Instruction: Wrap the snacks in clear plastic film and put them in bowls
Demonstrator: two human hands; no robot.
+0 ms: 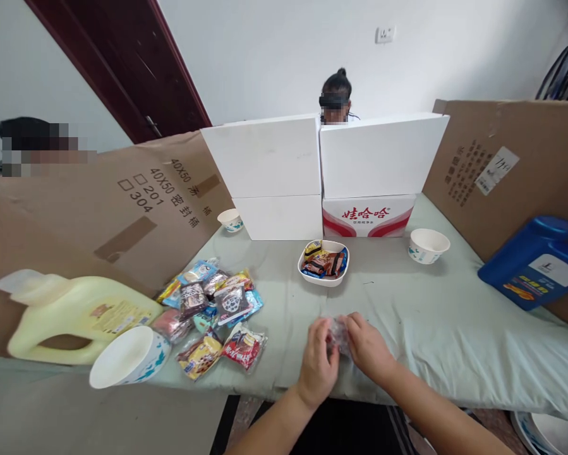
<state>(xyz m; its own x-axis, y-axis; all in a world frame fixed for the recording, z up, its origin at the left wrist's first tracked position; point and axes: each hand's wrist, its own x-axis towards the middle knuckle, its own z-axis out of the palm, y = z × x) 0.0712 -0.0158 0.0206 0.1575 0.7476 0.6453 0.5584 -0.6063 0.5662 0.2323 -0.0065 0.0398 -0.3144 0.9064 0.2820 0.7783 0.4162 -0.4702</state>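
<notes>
My left hand (318, 360) and my right hand (366, 346) meet near the table's front edge, both pinched on a small clear snack packet (338, 333) held between them. Its contents are too blurred to name. Beyond my hands stands a white bowl (324, 278) holding several wrapped snacks. A pile of snack packets (215, 309) lies on the pale green cloth to my left.
A yellow jug (75, 316) and a tipped paper bowl (125, 360) lie at the left. A blue jug (534, 262) leans at the right, with a paper bowl (428, 245) near it. White boxes (321, 170) and cardboard walls (122, 202) fence the table. A person sits behind the boxes.
</notes>
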